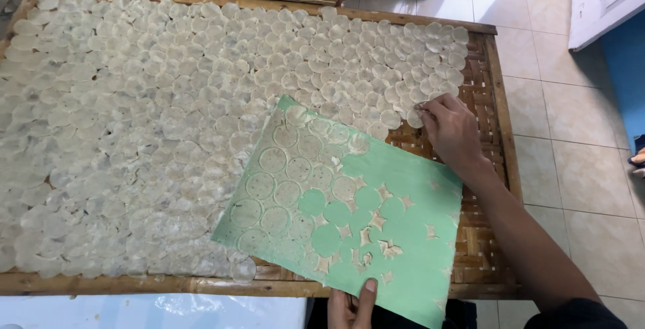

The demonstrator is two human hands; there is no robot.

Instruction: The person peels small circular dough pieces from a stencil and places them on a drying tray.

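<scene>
Pale translucent round dough discs (201,87) cover the brown woven bamboo tray (480,94); atop it, the green sheet (403,235) bears seemingly cream scraps.

A large rectangular woven bamboo tray with a wooden frame (496,100) rests over a pale tiled floor (578,168). Thin, round, translucent whitish discs (168,100) cover nearly all of its mat in overlapping rows. A green rectangular sheet (403,235), carrying more cut discs and star-shaped scraps, lies across its near right part.

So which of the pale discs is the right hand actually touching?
The disc at the lower right edge of the spread on the woven tray, under the right hand fingertips; the others lie untouched.
</scene>
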